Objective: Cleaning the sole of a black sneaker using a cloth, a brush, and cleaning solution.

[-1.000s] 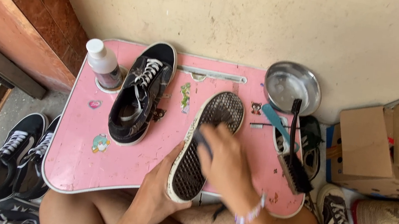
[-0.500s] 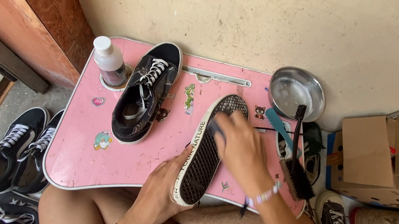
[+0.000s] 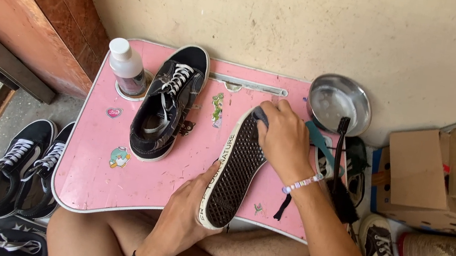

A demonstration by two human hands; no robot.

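Head view: upturned sneaker (image 3: 236,173) lying sole-up on pink counter (image 3: 92,175), just right of upright black sneaker (image 3: 167,105); left hand (image 3: 186,213) clasping heel; right hand (image 3: 280,138) clenched on dark cloth (image 3: 259,114) at toe; probably light, rubber sole grippy, canvas soft; best held by heel rim

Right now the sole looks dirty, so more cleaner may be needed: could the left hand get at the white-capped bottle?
Probably yes, once freed. The left hand grips the upturned shoe; bare pink table lies between it and the bottle.
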